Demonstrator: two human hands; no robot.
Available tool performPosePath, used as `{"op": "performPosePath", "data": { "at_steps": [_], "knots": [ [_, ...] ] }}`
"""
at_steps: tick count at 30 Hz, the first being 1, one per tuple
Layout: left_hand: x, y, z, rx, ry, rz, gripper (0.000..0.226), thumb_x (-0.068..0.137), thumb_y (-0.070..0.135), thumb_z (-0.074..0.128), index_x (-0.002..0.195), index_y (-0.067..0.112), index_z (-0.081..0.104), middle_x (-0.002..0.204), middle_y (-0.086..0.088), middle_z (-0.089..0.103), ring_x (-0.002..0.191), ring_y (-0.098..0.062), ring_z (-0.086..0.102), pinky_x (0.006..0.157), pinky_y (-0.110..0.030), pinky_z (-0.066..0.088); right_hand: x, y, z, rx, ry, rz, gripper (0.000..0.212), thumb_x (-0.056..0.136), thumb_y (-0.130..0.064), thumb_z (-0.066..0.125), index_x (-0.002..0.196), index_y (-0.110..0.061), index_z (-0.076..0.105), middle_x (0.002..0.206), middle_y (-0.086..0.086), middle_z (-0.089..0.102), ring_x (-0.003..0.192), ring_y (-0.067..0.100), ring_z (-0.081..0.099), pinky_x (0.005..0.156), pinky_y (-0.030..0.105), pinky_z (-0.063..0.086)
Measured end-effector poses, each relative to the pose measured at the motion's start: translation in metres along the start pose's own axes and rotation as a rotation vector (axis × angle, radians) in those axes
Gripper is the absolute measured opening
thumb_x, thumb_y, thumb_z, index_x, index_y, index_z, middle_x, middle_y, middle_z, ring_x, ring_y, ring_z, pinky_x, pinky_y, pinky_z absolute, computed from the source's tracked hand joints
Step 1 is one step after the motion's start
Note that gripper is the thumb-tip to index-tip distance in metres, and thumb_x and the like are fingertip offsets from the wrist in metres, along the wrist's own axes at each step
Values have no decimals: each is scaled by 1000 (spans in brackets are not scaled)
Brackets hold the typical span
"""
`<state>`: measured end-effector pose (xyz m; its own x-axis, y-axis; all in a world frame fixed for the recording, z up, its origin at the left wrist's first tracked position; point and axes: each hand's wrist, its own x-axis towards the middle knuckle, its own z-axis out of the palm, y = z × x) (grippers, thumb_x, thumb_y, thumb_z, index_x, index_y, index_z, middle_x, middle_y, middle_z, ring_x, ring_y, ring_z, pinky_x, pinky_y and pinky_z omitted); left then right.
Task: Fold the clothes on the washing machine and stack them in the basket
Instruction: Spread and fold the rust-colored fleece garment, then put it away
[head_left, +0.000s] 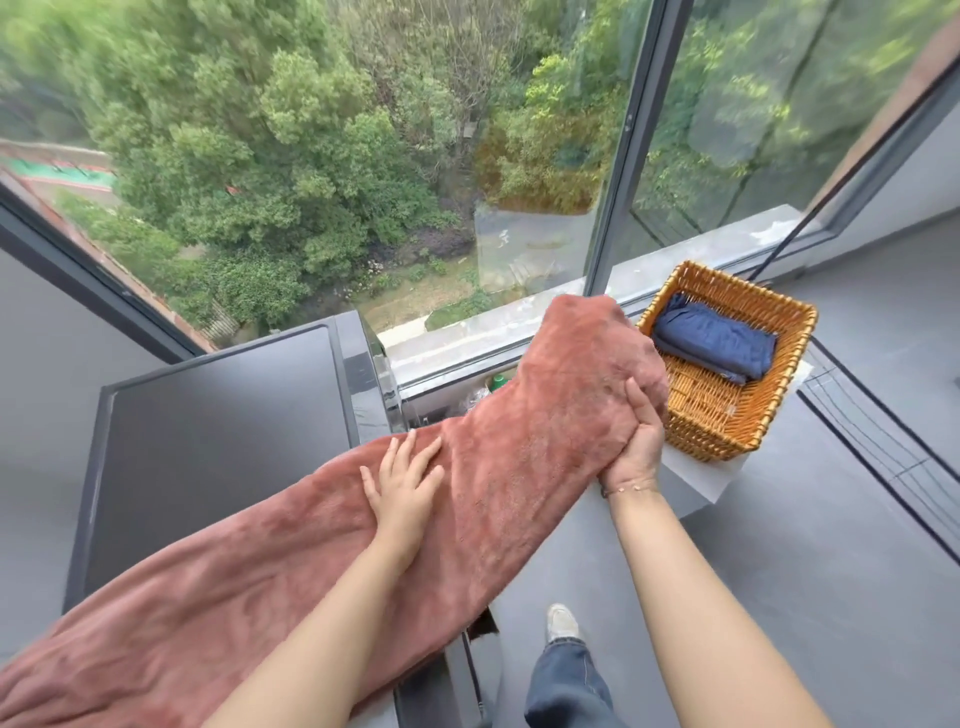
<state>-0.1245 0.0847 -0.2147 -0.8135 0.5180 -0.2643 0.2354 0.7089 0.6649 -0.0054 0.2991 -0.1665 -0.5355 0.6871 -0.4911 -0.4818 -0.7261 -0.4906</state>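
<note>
A long rust-pink towel (498, 467) lay stretched diagonally across the front right part of the washing machine (218, 447), whose dark flat top served as the surface. The near end of the towel hung off the lower left of the view; the far end was raised off the surface and extended past the machine's right edge toward the basket (727, 415).

The left hand (402, 486) rested flat on the middle of the towel with fingers straight and spread, its grip released, pressing the fabric down. The right hand (636, 441) was clenched on the lifted far end of the towel, fingers curled around the fabric from below, holding that end up in the air beside the basket.

The wicker basket stood on a pale board (701, 480) on the grey floor (831, 545), to the right of the machine and near the window (363, 156). 1 folded blue garment (714, 343) lay inside it, against the far wall of the basket.

Below the hands, a leg in blue jeans (569, 686) and a light shoe (561, 623) were visible on the floor. Trees (234, 156) showed through the window glass.
</note>
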Motion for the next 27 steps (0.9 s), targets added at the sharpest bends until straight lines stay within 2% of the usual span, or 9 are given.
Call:
{"op": "performPosePath", "data": {
  "at_steps": [2,5,12,16,18,20,22,24,27],
  "knots": [
    [7,20,-11,-294,-136,-32,40,89,54,24,120,59,49,146,15,39,142,-7,22,118,-45,-12,-10,-14,28,-22,-76,-10,36,95,-16,49,76,-9,79,88,10,73,81,24,71,68,34,59],
    [1,36,-32,-978,-139,-203,33,97,12,40,119,15,64,128,-5,62,131,-22,48,116,-42,26,-26,-14,64,-105,-184,47,29,92,-13,51,83,-4,77,91,13,72,86,27,70,80,38,58],
    [-38,-30,-116,-1573,45,-356,38,90,19,45,125,11,58,128,-11,63,106,-24,66,99,-42,47,-88,81,113,-662,-399,49,20,76,-4,73,93,-14,75,94,5,72,94,23,64,94,43,49],
    [-83,-102,-153,-1711,78,-371,43,74,37,65,113,18,62,112,-13,68,98,-30,69,85,-52,55,-129,139,89,-1749,-1112,-227,17,76,-36,72,71,-28,57,89,-16,58,91,-9,45,86,14,40],
    [-109,-135,-158,-1815,19,-400,62,56,38,85,113,19,68,112,-14,69,101,-34,68,84,-51,54,-133,172,60,-1989,-1530,-47,21,79,-29,69,97,-20,63,141,0,44,132,-2,24,113,31,22],
    [-122,-148,-154,-1877,31,-434,79,42,38,90,116,15,71,121,-14,66,106,-34,66,85,-50,54,-124,187,42,-2060,-1561,17,27,79,-26,63,106,-22,62,160,-4,14,146,8,-2,120,41,0],
    [-127,-152,-153,-1875,105,-475,78,44,47,83,112,11,72,124,-14,65,105,-33,66,91,-47,52,-123,192,45,-1937,-1503,16,6,73,-23,54,77,-24,59,143,-10,45,145,12,18,118,44,13],
    [-129,-151,-153,-1871,133,-477,79,54,59,74,114,7,70,126,-16,63,110,-34,63,104,-46,40,-122,187,51,-1804,-1432,103,7,66,-17,49,59,-19,46,105,-6,61,115,13,52,97,39,38],
    [-128,-151,-160,-1914,182,-447,86,43,54,85,118,13,68,119,-14,67,109,-31,64,106,-45,35,-136,176,61,-1649,-1315,204,14,70,-9,51,63,-4,40,91,7,55,75,11,49,67,32,36]
  ]
}}
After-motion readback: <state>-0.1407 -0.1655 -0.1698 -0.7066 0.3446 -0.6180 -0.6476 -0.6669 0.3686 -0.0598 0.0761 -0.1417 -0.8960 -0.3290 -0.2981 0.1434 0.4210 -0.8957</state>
